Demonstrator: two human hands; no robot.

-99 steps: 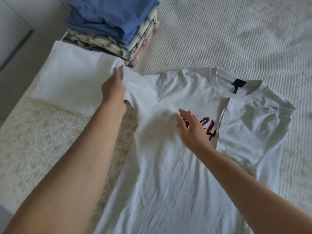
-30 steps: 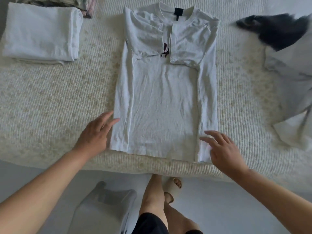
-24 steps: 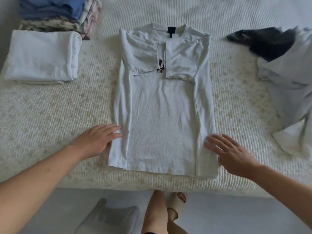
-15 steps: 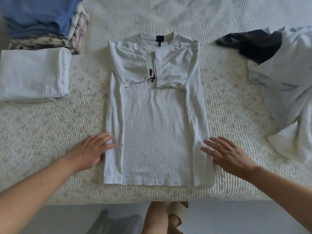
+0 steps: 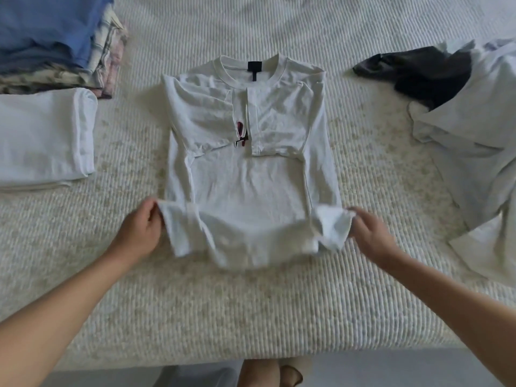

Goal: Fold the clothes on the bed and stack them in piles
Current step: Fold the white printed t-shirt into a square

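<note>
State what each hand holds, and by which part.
Both grip the white cotton T-shirt at its bottom hem: left hand the left corner, right hand the right.

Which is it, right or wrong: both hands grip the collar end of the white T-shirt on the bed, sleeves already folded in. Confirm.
Wrong. In the head view the left hand and right hand grip the bottom hem corners of the white T-shirt, not the collar end. The sleeves are already folded in.
</note>
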